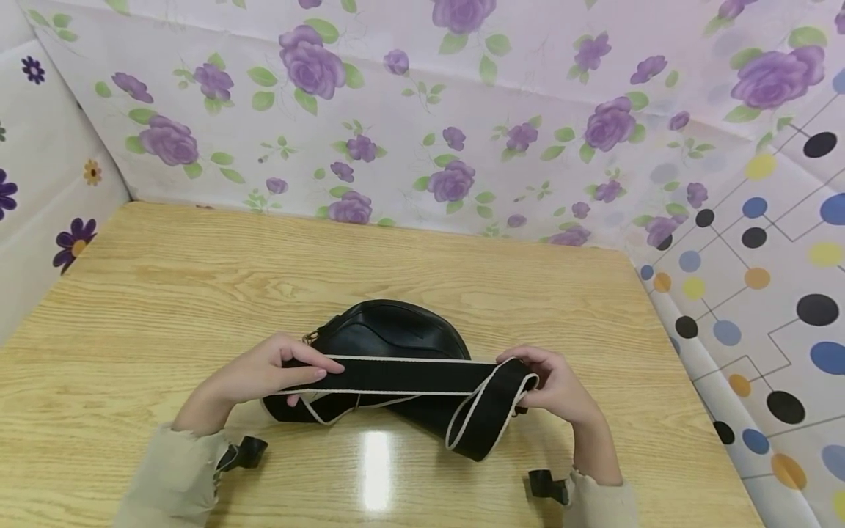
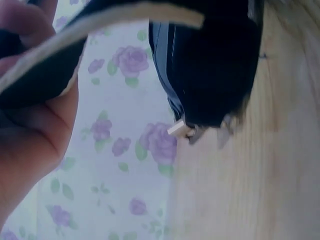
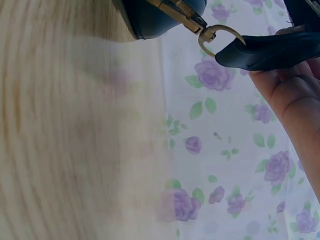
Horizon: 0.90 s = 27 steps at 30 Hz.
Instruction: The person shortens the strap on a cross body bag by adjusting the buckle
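A black bag (image 1: 396, 330) with a rounded top lies on the wooden table, its wide black strap (image 1: 409, 375) edged in white and stretched across in front. My left hand (image 1: 277, 370) pinches the strap's left part between thumb and fingers. At the other end, my right hand (image 1: 544, 385) grips the strap where it folds into a hanging loop (image 1: 485, 425). In the right wrist view, a brass clasp (image 3: 185, 15) and ring (image 3: 222, 37) join the bag to a dark strap end (image 3: 270, 50) in my fingers. A metal fitting (image 2: 185, 131) shows at the bag's edge in the left wrist view.
The light wooden table (image 1: 198, 293) extends behind and beside the bag. A wall covering with purple roses (image 1: 449, 180) rises at the back, and a dotted one (image 1: 759, 330) stands along the right. Black wrist devices (image 1: 247, 452) sit at both sleeves.
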{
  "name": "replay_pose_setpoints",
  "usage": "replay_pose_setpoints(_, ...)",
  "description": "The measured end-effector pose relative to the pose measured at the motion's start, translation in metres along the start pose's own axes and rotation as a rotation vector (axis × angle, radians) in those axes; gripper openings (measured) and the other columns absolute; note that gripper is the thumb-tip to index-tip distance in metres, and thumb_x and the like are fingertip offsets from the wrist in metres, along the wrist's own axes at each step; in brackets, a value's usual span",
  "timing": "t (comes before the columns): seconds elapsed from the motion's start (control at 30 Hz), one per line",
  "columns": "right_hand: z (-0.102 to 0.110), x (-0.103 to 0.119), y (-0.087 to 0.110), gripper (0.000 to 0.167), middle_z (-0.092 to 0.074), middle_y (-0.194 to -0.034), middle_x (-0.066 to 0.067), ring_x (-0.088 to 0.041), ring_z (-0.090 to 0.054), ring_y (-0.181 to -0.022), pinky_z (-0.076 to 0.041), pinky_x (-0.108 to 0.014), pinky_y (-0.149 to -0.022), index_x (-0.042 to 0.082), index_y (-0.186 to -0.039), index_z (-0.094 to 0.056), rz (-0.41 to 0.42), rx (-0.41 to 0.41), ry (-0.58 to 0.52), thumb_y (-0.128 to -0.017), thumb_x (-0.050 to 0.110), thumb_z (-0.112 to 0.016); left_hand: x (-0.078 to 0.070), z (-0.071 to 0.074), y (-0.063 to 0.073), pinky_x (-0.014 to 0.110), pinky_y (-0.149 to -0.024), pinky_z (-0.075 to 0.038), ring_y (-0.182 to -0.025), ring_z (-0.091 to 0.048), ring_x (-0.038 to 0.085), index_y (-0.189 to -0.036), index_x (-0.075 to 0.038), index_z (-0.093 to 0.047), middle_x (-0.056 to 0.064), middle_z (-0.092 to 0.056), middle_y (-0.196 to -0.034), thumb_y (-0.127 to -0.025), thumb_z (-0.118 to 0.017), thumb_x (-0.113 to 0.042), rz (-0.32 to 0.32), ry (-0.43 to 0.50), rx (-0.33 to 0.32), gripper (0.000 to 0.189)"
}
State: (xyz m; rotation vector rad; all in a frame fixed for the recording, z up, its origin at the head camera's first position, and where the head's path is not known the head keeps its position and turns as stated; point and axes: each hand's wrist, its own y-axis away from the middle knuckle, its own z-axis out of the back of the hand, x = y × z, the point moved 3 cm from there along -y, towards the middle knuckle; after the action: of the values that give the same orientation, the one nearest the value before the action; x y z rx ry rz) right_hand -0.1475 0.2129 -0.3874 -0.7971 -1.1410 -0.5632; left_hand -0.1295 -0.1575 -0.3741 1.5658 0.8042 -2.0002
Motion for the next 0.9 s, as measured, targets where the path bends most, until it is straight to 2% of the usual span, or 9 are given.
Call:
replay_pose_setpoints(0.07,0.001,-0.001,0.001,0.048,-0.059,-0.102,-0.003,-0.013,-0.056,-0.077,-0.048,-0.027,-0.055,0.002,-0.107,-0.058,-0.020,-0.008,0.004,-0.064,-0.020,-0.063,0.001,0.003,0.004,0.028,-0.040,-0.043,-0.044,-0.053,0.020,-0.110,0.006,-0.060,0.006,-0.049,-0.061,-0.089,-0.048,0.006,-0.019,-0.002,0.002,0.025)
replay_pose_setpoints(0.17,0.002,-0.001,0.002,0.049,-0.059,-0.102,-0.003,-0.014,-0.056,-0.079,-0.048,-0.028,-0.057,0.004,-0.107,-0.058,-0.041,-0.021,0.013,-0.064,-0.019,-0.064,0.003,0.007,0.011,0.026,-0.037,-0.039,-0.048,-0.055,0.018,-0.111,0.001,-0.062,0.006,-0.055,-0.071,-0.088,-0.047,0.007,-0.039,-0.016,-0.002,0.028)
replay_pose_setpoints(0.3,0.004,-0.002,0.003,0.051,-0.060,-0.102,-0.002,-0.014,-0.056,-0.080,-0.048,-0.027,-0.059,0.007,-0.107,-0.059,-0.043,-0.033,0.019,-0.064,-0.018,-0.065,0.003,0.012,0.016,0.024,-0.032,-0.030,-0.050,-0.055,0.017,-0.111,0.000,-0.062,0.009,-0.060,-0.080,-0.088,-0.046,0.010,-0.067,-0.006,-0.008,0.030)
replay_pose_setpoints(0.4,0.005,-0.002,0.004,0.053,-0.060,-0.102,-0.002,-0.012,-0.057,-0.079,-0.048,-0.027,-0.059,0.010,-0.108,-0.060,-0.044,-0.037,0.012,-0.064,-0.019,-0.064,0.003,0.014,0.018,0.024,-0.031,-0.025,-0.050,-0.056,0.016,-0.112,0.001,-0.061,0.013,-0.061,-0.080,-0.087,-0.045,0.012,-0.091,0.009,0.002,0.032)
replay_pose_setpoints(0.6,0.005,-0.002,0.004,0.053,-0.060,-0.102,-0.002,-0.012,-0.057,-0.078,-0.049,-0.026,-0.059,0.009,-0.108,-0.059,-0.021,-0.030,-0.007,-0.065,-0.021,-0.062,0.005,0.017,0.021,0.028,-0.036,-0.030,-0.055,-0.059,0.018,-0.112,0.002,-0.061,0.015,-0.060,-0.074,-0.086,-0.044,0.015,-0.116,0.019,0.030,0.034)
replay_pose_setpoints(0.7,0.004,0.000,0.004,0.052,-0.060,-0.102,-0.003,-0.012,-0.057,-0.079,-0.049,-0.026,-0.060,0.007,-0.109,-0.058,-0.001,-0.017,-0.030,-0.066,-0.023,-0.061,0.004,0.019,0.024,0.026,-0.040,-0.037,-0.059,-0.060,0.018,-0.111,0.001,-0.061,0.012,-0.062,-0.074,-0.086,-0.044,0.015,-0.111,0.002,0.024,0.033)
replay_pose_setpoints(0.77,0.004,0.001,0.004,0.053,-0.059,-0.103,-0.003,-0.012,-0.057,-0.080,-0.049,-0.027,-0.060,0.006,-0.111,-0.058,0.013,-0.008,-0.030,-0.067,-0.023,-0.059,0.004,0.020,0.026,0.023,-0.046,-0.041,-0.053,-0.055,0.011,-0.110,0.001,-0.062,0.005,-0.059,-0.069,-0.086,-0.046,0.014,-0.109,-0.034,0.008,0.033)
replay_pose_setpoints(0.83,0.004,0.001,0.004,0.054,-0.059,-0.104,-0.002,-0.011,-0.057,-0.080,-0.049,-0.026,-0.061,0.007,-0.111,-0.057,0.015,-0.003,-0.028,-0.067,-0.024,-0.059,0.004,0.022,0.028,0.022,-0.055,-0.044,-0.056,-0.053,0.008,-0.109,0.000,-0.063,0.001,-0.061,-0.074,-0.085,-0.047,0.015,-0.112,-0.073,-0.010,0.033)
replay_pose_setpoints(0.9,0.004,0.001,0.005,0.054,-0.059,-0.104,-0.003,-0.012,-0.057,-0.080,-0.049,-0.026,-0.060,0.007,-0.112,-0.057,0.022,0.003,-0.019,-0.068,-0.024,-0.058,0.004,0.023,0.030,0.022,-0.064,-0.046,-0.066,-0.054,0.004,-0.108,-0.001,-0.064,0.000,-0.064,-0.084,-0.084,-0.048,0.015,-0.114,-0.102,-0.024,0.032)
